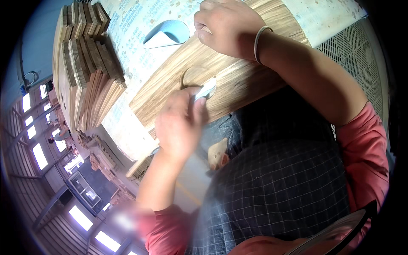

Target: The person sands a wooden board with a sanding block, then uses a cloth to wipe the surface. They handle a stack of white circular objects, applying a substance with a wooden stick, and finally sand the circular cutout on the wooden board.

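A long wooden board [250,78] with streaky brown grain lies slanted across the table in front of me. My left hand [176,119] pinches a small folded piece of sandpaper [207,90], white and pale blue, against the rim of a round cut-out [196,75] in the board. Whether the cut-out goes right through cannot be told. At the board's far edge, my right hand [229,29] is closed with its fingers curled over the wood. Beyond the board lies a round blue-grey sanding disc [176,30], one side folded over to show white.
Stacked wooden boards [91,80] stand at the left of the table. Printed protective sheeting [131,21] covers the tabletop. A woven plastic chair [355,53] is at the right. Behind on the left are workshop windows, more timber [104,153] and a distant person [61,137].
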A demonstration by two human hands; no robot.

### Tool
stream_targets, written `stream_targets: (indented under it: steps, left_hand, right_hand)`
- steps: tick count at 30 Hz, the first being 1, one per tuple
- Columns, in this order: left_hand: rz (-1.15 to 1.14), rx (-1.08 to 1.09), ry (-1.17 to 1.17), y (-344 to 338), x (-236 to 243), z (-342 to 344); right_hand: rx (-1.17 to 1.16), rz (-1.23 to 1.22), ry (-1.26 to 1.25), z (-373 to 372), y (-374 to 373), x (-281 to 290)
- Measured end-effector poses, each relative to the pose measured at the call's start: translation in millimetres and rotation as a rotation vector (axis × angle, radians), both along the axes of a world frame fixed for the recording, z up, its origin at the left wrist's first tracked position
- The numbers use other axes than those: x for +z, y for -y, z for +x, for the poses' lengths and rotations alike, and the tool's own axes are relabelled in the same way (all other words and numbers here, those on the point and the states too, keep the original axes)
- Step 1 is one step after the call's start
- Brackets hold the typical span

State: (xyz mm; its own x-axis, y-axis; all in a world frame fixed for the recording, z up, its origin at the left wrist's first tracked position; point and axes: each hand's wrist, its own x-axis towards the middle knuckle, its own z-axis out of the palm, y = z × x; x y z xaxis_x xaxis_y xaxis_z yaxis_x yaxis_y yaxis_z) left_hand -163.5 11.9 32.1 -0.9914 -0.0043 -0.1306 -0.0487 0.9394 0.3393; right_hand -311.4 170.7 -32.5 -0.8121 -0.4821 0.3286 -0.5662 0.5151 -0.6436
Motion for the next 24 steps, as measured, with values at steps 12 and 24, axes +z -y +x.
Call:
stream_targets:
  steps: [12, 24]
  left_hand:
    - [-0.209, -0.312, 0.13, 2.9, 9.8, -17.8]
    - [-0.102, -0.318, 0.222, 15.8, 10.9, -27.1]
  right_hand:
    - [-0.004, 0.191, -0.02, -4.4, 3.3, -0.7]
    - [-0.01, 0.319, 0.042, 2.1, 3.4, 13.8]
